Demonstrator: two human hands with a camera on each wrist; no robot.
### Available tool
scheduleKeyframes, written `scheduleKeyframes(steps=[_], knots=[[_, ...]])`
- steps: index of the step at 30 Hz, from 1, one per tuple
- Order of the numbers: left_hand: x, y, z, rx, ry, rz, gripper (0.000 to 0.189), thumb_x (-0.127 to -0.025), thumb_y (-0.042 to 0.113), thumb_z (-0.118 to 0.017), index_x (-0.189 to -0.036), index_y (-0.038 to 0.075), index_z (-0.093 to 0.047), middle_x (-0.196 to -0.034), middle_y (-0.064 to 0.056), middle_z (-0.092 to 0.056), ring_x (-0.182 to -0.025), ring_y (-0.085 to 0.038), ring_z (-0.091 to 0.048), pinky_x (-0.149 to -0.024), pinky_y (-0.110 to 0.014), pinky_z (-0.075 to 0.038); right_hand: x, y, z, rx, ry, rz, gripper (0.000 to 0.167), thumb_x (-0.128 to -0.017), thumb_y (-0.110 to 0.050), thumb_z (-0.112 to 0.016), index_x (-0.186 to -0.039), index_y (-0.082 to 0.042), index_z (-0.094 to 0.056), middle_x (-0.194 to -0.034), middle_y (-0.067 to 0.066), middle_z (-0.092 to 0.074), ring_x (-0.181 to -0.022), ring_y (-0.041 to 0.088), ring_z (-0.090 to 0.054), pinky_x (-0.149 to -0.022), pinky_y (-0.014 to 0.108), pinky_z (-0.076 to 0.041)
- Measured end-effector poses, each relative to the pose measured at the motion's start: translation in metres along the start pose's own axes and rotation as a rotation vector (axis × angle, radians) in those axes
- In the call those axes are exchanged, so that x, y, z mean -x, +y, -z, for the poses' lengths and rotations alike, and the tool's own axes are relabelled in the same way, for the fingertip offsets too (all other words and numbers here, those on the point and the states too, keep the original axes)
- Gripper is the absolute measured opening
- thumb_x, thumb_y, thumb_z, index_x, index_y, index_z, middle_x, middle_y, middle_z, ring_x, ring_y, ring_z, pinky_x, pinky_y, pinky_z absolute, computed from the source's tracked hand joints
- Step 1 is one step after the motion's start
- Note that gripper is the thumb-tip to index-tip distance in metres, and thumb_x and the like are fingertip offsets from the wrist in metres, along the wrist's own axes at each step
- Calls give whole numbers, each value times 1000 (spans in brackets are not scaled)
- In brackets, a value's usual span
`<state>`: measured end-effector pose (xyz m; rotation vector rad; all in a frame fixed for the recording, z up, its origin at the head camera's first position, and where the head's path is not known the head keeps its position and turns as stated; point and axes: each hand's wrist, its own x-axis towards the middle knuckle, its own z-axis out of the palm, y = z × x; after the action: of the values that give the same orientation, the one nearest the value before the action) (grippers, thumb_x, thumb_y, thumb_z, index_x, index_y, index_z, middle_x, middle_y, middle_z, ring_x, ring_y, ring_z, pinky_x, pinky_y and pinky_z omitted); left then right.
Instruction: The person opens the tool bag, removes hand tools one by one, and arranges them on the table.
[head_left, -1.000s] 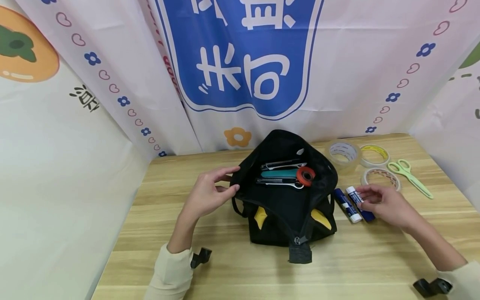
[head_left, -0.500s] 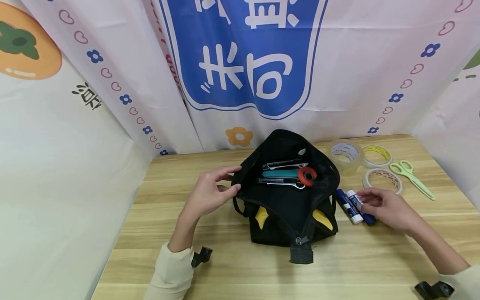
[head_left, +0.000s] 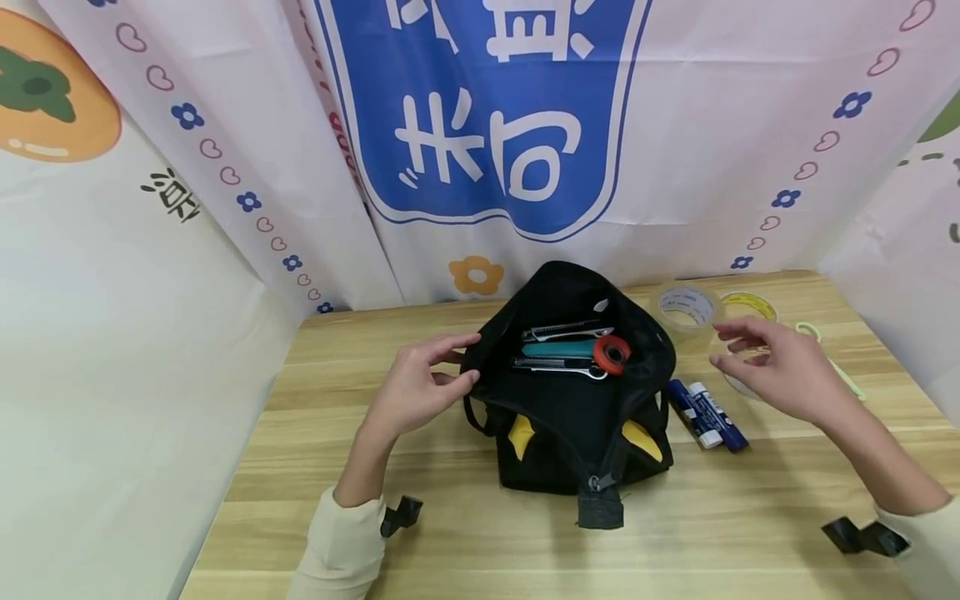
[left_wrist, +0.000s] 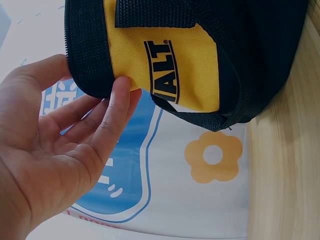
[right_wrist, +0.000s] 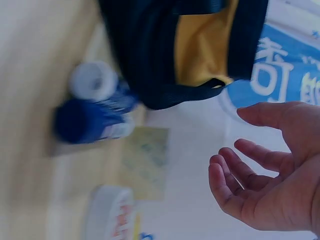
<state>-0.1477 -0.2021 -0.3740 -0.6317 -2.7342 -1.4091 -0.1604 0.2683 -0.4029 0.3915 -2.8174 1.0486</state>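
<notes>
A black tool bag point(head_left: 540, 467) with yellow patches stands unzipped on the table. My left hand point(head_left: 420, 387) pinches its left rim between thumb and fingers, as the left wrist view shows on the bag's yellow side point(left_wrist: 195, 65). Inside lie two utility knives point(head_left: 562, 364), a teal item point(head_left: 555, 349) and a small red-rimmed roll point(head_left: 602, 354). My right hand point(head_left: 787, 371), fingers loosely bent and holding nothing, hovers over the tape rolls. Two blue-and-white tubes like glue sticks point(head_left: 718, 417) lie side by side between the bag and that hand.
Behind the right hand are a wide clear tape roll point(head_left: 663, 307) and a yellow-cored roll point(head_left: 750, 300). A third roll point(head_left: 738, 386) is mostly hidden by the hand, and green scissors point(head_left: 847, 379) are partly covered. A printed cloth backdrop point(head_left: 675, 167) rises behind the table.
My right hand has left the two tubes and risen up and away toward the tape rolls. One tube has shifted slightly. The left hand keeps its hold on the bag rim.
</notes>
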Motion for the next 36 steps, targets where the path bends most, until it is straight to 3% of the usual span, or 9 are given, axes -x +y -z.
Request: scheduleKeyframes(steps=[3, 7, 12, 16, 19, 20, 27, 36], knots=[[1, 0, 0, 2, 0, 2, 48, -97, 4, -75, -144, 5, -68, -148, -15, -67, -124, -35, -72, -84, -30, -68, -9, -17, 5, 3, 29, 51, 41, -100, -17, -76, -135, 3, -68, -128, 26, -73, -101, 9, -72, -74, -2, -48], [1, -1, 0, 2, 0, 0, 48, -97, 4, -75, -144, 5, -68, -148, -15, -67, -123, -34, -72, -84, -28, -68, -22, -40, 10, 16, 41, 112, 42, -99, -17, -78, -137, 0, -68, -130, 23, -73, -110, 34, -70, -79, -6, -43], [0, 0, 0, -1, 0, -3, 48, -97, 4, -76, -144, 5, -68, -148, -15, -67, -123, -34, -72, -84, -32, -68, -37, -66, 8, 3, 23, 199, 44, -99, -17, -78, -140, -3, -66, -131, 20, -71, -112, 37, -71, -85, -4, -43], [0, 1, 0, -6, 0, -9, 48, -97, 4, -76, -144, 5, -68, -147, -15, -67, -123, -35, -72, -85, -38, -69, -48, -83, 0, -33, -21, 222, 45, -99, -16, -78, -141, -3, -66, -135, 19, -70, -117, 37, -70, -97, 27, -62], [0, 1, 0, -5, 0, -10, 48, -96, 4, -76, -144, 5, -68, -148, -15, -67, -123, -35, -72, -85, -38, -69, -56, -94, -7, -58, -66, 220, 47, -100, -17, -78, -143, -3, -65, -138, 19, -68, -121, 36, -67, -102, 54, -60], [0, 1, 0, -3, 0, -10, 48, -96, 3, -76, -144, 5, -68, -148, -15, -67, -123, -35, -72, -85, -38, -69, -58, -97, -9, -64, -79, 219, 47, -99, -17, -78, -143, -3, -65, -139, 19, -68, -123, 36, -67, -103, 57, -59], [-1, 0, -1, -4, 2, -12, 48, -97, 4, -75, -144, 5, -68, -148, -15, -67, -123, -34, -72, -83, -28, -68, -71, -113, -20, -62, -134, 250, 50, -99, -17, -78, -145, -4, -64, -138, 19, -68, -126, 37, -66, -107, 57, -59], [0, -1, 0, -6, 2, -11, 48, -97, 4, -75, -144, 6, -68, -148, -15, -67, -123, -34, -72, -85, -35, -69, -89, -122, -49, -84, -250, 289, 53, -98, -15, -78, -147, -5, -62, -145, 18, -66, -130, 37, -65, -109, 56, -58]])
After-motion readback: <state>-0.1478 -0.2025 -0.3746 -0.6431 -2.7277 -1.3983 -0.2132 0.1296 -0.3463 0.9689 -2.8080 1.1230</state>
